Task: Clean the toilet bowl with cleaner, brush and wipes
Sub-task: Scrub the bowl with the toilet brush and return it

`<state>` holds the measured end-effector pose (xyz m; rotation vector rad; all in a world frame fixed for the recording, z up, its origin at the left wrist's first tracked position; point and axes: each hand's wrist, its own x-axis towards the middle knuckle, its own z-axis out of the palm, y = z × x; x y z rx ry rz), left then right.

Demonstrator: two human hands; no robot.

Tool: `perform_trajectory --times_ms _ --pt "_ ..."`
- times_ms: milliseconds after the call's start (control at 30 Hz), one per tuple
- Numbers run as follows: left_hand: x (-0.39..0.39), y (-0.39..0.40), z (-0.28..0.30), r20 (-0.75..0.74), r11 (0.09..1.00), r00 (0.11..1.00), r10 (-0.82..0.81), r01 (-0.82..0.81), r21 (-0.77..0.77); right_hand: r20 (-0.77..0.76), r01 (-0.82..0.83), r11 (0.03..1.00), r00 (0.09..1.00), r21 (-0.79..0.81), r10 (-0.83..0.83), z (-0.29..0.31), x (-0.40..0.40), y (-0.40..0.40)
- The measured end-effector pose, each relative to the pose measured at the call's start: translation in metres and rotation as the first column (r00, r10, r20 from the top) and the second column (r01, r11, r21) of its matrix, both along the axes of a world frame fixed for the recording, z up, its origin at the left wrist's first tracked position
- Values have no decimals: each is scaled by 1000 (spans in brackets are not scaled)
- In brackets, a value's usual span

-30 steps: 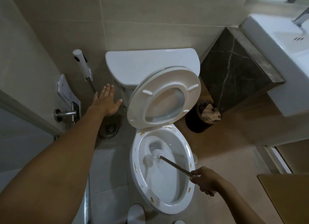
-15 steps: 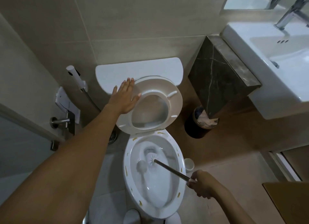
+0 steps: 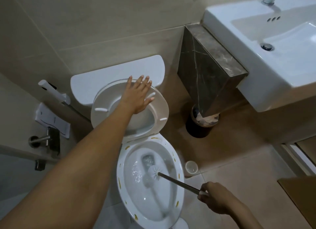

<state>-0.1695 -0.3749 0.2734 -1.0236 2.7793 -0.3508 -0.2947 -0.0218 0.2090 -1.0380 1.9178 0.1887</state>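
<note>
Beige tiles cover the wall and floor of this small bathroom, with a white sink (image 3: 266, 46) far right and a dark bin (image 3: 201, 126) below it. From the head view, the toilet bowl (image 3: 178, 163) sits near the middle, yellow cleaner dabs around its rim. The left hand (image 3: 138, 95) lies flat, fingers straight, on the raised seat (image 3: 102, 102) against the tank (image 3: 106, 76). The right hand (image 3: 213, 197) grips the brush (image 3: 154, 173) handle, its white head inside the bowl. A small white cup (image 3: 191, 166) stands just right of the bowl.

no legible text, labels, brands or numbers
</note>
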Motion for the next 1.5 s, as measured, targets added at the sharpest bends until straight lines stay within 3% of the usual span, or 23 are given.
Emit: perform_trajectory --times_ms 133,267,567,800,1033,1500 --pt "-23 4 -13 158 995 987 -30 44 -90 23 21 999 1000 -32 -20 -1 -16 8" --pt "-33 7 -17 215 995 977 -12 34 -97 68 62 996 996 -66 -57 8 -28 17" --pt "-32 4 -11 221 995 974 -38 57 -81 105 251 957 966 -143 -238 31 -65 48" --pt "-30 1 -12 190 995 981 -46 62 -79 148 430 867 902 -249 -405 24 -86 72" --pt "-28 0 -21 156 988 986 -67 87 -125 88 508 811 858 -290 -506 -31 -88 78" --pt "-33 -3 -35 113 973 987 -110 131 -191 3 601 799 799 -16 -601 -160 -85 73"
